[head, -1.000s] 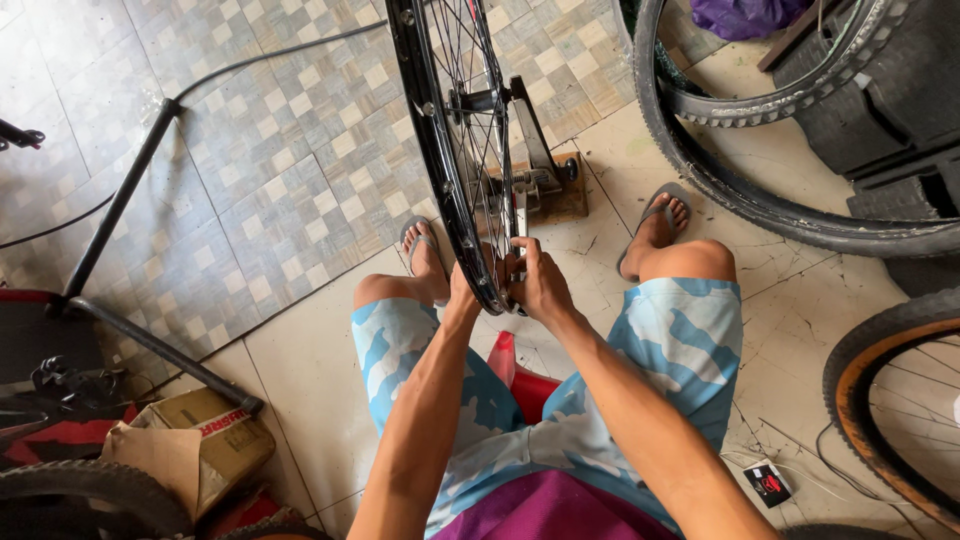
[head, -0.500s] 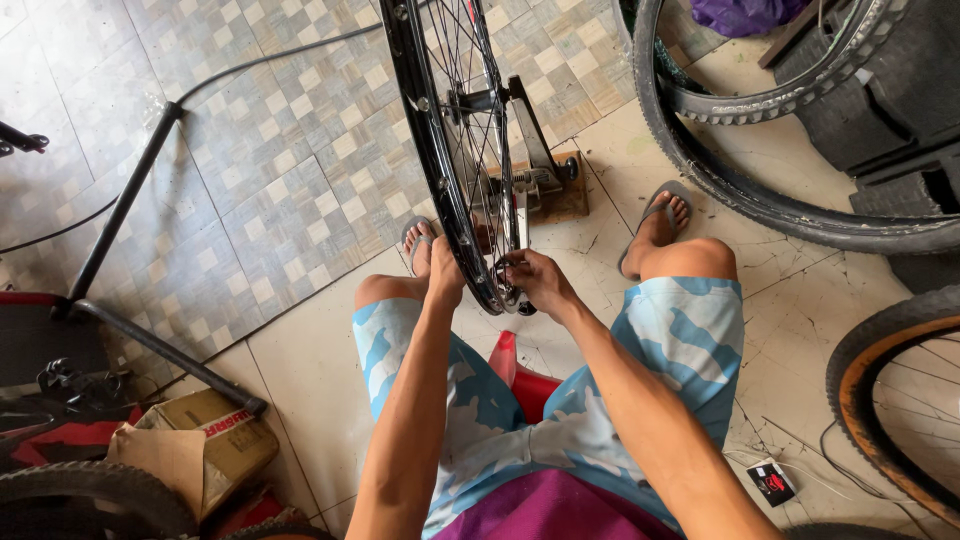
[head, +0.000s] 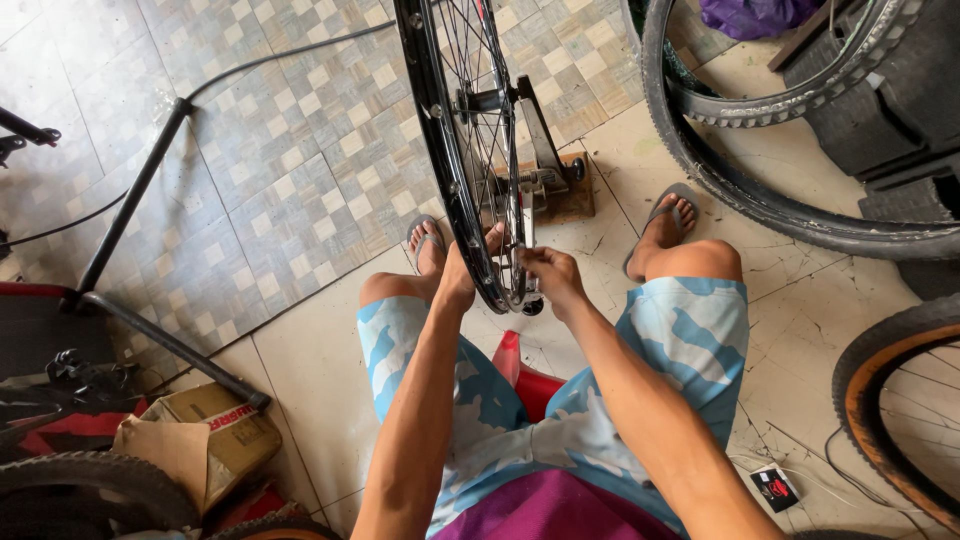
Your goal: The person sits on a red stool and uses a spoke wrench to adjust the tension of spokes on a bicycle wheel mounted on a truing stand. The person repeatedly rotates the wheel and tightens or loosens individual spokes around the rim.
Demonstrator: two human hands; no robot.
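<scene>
A black spoked bicycle wheel (head: pixel 446 150) stands upright in a truing stand (head: pixel 548 170) on a wooden base, between my knees. My left hand (head: pixel 462 272) rests against the left side of the rim near its lowest part, fingers partly hidden behind the rim. On the right side of the rim, my right hand (head: pixel 548 275) pinches something small at the spokes; whether it is a tool or a spoke nipple I cannot make out. I sit on a red stool (head: pixel 525 375), wearing blue patterned shorts and sandals.
Black tyres (head: pixel 760 195) lean at the upper right, and a tan-walled wheel (head: pixel 890 400) stands at the right edge. A black metal stand (head: pixel 130 210) crosses the patterned tiles at left. A cardboard box (head: pixel 200 445) and another tyre (head: pixel 90 495) lie lower left. A small black packet (head: pixel 775 487) lies on the floor.
Both hands have shifted slightly along the bottom of the rim, the right hand moving in closer to the spokes. The view has tilted a little.
</scene>
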